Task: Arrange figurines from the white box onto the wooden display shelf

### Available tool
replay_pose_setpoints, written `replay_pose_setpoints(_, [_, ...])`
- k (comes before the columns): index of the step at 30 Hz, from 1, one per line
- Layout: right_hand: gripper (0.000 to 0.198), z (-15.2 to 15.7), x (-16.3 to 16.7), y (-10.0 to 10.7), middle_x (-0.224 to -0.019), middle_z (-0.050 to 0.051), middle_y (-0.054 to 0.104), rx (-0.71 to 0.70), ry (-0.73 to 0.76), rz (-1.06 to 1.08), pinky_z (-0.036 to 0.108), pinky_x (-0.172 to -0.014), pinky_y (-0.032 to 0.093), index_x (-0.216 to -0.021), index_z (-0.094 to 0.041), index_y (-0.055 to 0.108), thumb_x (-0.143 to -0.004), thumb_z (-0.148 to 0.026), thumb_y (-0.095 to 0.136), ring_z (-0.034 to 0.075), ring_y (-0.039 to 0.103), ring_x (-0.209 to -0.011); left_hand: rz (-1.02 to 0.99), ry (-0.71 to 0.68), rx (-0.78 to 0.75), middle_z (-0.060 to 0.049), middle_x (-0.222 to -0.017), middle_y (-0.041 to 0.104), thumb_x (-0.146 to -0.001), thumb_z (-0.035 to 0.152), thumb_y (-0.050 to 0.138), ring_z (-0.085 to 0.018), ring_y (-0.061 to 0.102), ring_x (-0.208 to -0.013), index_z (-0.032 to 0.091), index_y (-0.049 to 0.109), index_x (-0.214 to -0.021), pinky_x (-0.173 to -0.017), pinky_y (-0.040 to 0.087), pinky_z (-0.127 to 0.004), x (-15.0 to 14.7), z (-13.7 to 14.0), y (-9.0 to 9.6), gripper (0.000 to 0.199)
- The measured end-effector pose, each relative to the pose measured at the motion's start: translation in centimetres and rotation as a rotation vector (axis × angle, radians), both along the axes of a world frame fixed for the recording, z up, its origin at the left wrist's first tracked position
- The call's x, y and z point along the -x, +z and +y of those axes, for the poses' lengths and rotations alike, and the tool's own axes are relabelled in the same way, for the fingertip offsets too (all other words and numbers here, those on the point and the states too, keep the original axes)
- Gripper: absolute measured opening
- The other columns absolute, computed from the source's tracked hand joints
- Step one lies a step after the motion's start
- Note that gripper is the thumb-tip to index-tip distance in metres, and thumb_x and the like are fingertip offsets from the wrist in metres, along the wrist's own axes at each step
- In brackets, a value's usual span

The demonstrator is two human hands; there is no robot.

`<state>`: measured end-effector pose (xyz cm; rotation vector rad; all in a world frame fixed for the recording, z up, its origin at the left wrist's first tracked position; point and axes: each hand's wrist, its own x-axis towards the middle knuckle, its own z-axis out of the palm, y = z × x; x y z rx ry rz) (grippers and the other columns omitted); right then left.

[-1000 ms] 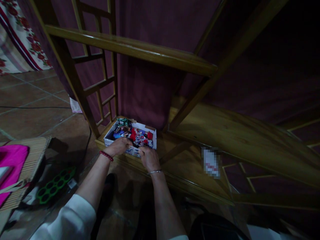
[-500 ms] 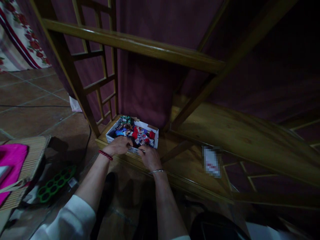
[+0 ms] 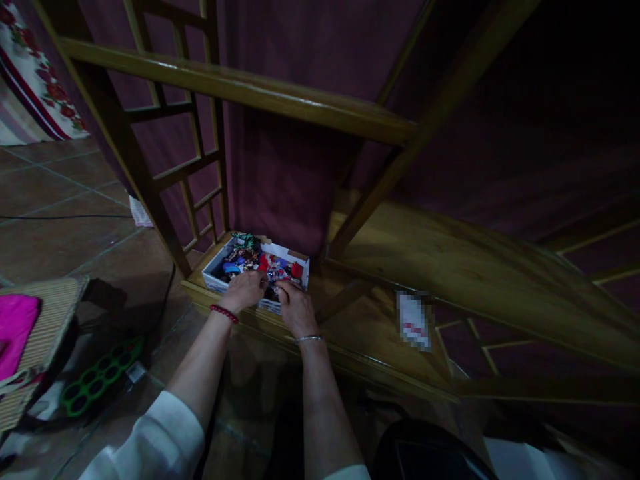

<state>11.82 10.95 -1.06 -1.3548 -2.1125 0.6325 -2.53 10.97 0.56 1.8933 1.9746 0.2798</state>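
A shallow white cardboard box [image 3: 215, 283] stands on the low wooden ledge. Packed inside are small colourful pieces [image 3: 235, 267], blue, red, green and patterned; they look like fabric or shiny wrapping, but their kind is unclear. My left hand [image 3: 246, 291], a red bead bracelet at its wrist, reaches over the front of the box with bent fingers. Close beside it, my right hand [image 3: 296, 308], below which a silver bangle circles the wrist, has its fingers curled in at the same pieces. Both sets of fingertips close together near a patterned piece; what exactly they pinch is hidden.
A wooden frame bar [image 3: 240, 90] crosses above the box, with lattice [image 3: 195, 170] at its left. Further right on the ledge lies a blurred white packet [image 3: 414, 321]. A green item with round holes [image 3: 103, 377] and a woven-topped surface with pink cloth [image 3: 17, 327] are at left.
My hands have shifted slightly from the front rim further in over the contents, and the fingers are closer to the patterned pieces. The whole view has moved a little.
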Motion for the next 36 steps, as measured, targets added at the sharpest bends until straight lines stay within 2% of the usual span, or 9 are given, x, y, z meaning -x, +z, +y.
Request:
replay_pose_setpoints(3, [0.027, 0.0, 0.1, 0.0, -0.098, 0.004, 0.063, 0.018, 0.001, -0.031, 0.022, -0.082, 0.041, -0.095, -0.021, 0.062, -0.080, -0.013, 0.041, 0.013, 0.057, -0.090, -0.071, -0.004, -0.007, -0.009, -0.095, 0.065, -0.077, 0.025, 0.040, -0.020, 0.058, -0.092, 0.020, 0.060, -0.097, -0.076, 0.042, -0.029, -0.7, 0.4, -0.3, 0.029])
replay_pose_setpoints(8, [0.028, 0.0, 0.4, 0.4, -0.093, 0.004, 0.065, 0.029, -0.039, -0.107, 0.022, -0.073, 0.041, -0.097, -0.023, 0.062, -0.081, -0.014, 0.040, 0.015, 0.059, -0.083, -0.156, 0.079, -0.105, -0.008, -0.085, 0.066, -0.076, 0.017, 0.041, -0.018, 0.060, -0.082, 0.016, 0.062, -0.089, -0.072, 0.042, -0.026, -1.3, 1.1, -1.0, 0.025])
replay_pose_setpoints(13, [0.025, 0.2, 0.7, 0.8, -0.082, 0.005, 0.067, 0.092, -0.164, -0.126, 0.023, -0.064, 0.041, -0.094, -0.023, 0.063, -0.082, -0.020, 0.041, 0.017, 0.061, -0.072, -0.247, 0.186, -0.166, -0.008, -0.080, 0.066, -0.073, 0.009, 0.044, -0.015, 0.059, -0.076, 0.014, 0.064, -0.083, -0.069, 0.042, -0.023, -2.1, 1.5, -0.8, 0.023])
replay_pose_setpoints(17, [0.018, 0.4, 0.8, 0.7, -0.081, 0.004, 0.067, 0.135, -0.244, -0.023, 0.023, -0.067, 0.042, -0.086, -0.023, 0.064, -0.078, -0.019, 0.048, 0.017, 0.061, -0.074, -0.290, 0.237, -0.203, -0.006, -0.078, 0.064, -0.072, 0.008, 0.045, -0.014, 0.058, -0.072, 0.014, 0.064, -0.079, -0.068, 0.042, -0.023, -2.6, 1.5, -0.5, 0.021])
replay_pose_setpoints(22, [0.017, 0.6, 0.9, 0.1, -0.085, 0.003, 0.066, 0.164, -0.241, 0.256, 0.027, -0.074, 0.044, -0.085, -0.020, 0.058, -0.074, -0.015, 0.047, 0.016, 0.060, -0.079, -0.325, 0.263, -0.324, -0.005, -0.081, 0.058, -0.072, 0.009, 0.045, -0.014, 0.055, -0.075, 0.015, 0.063, -0.078, -0.072, 0.043, -0.025, -2.8, 1.1, -0.2, 0.020])
replay_pose_setpoints(26, [0.021, 0.3, 1.4, -0.3, -0.080, 0.001, 0.065, 0.250, -0.217, 0.577, 0.026, -0.073, 0.047, -0.089, -0.020, 0.053, -0.068, -0.017, 0.050, 0.014, 0.061, -0.077, -0.356, 0.232, -0.451, -0.005, -0.083, 0.053, -0.073, 0.011, 0.041, -0.015, 0.054, -0.073, 0.016, 0.062, -0.078, -0.071, 0.044, -0.028, -2.8, -0.4, 0.7, 0.022])
replay_pose_setpoints(30, [0.020, -1.2, 1.9, 0.0, -0.074, 0.002, 0.066, 0.372, -0.198, 0.769, 0.028, -0.065, 0.049, -0.083, -0.019, 0.056, -0.064, -0.024, 0.054, 0.017, 0.062, -0.070, -0.432, 0.166, -0.579, -0.005, -0.082, 0.052, -0.077, 0.017, 0.038, -0.016, 0.055, -0.075, 0.019, 0.058, -0.071, -0.070, 0.046, -0.029, -2.7, -3.1, 1.7, 0.021])
replay_pose_setpoints(33, [0.016, -3.1, 2.0, 1.5, -0.074, 0.001, 0.066, 0.391, -0.115, 0.837, 0.028, -0.066, 0.049, -0.078, -0.021, 0.059, -0.064, -0.029, 0.057, 0.017, 0.062, -0.070, -0.475, 0.125, -0.635, -0.005, -0.085, 0.052, -0.077, 0.018, 0.038, -0.016, 0.056, -0.074, 0.020, 0.058, -0.073, -0.069, 0.048, -0.028, -2.8, -5.6, 3.1, 0.020])
replay_pose_setpoints(36, [0.015, -5.5, 1.7, 4.1, -0.076, 0.001, 0.066, 0.346, -0.073, 0.868, 0.028, -0.068, 0.048, -0.076, -0.020, 0.060, -0.066, -0.031, 0.057, 0.017, 0.061, -0.072, -0.474, 0.103, -0.659, -0.005, -0.087, 0.051, -0.078, 0.019, 0.037, -0.014, 0.056, -0.072, 0.020, 0.057, -0.074, -0.067, 0.048, -0.027, -3.3, -8.2, 5.4, 0.021])
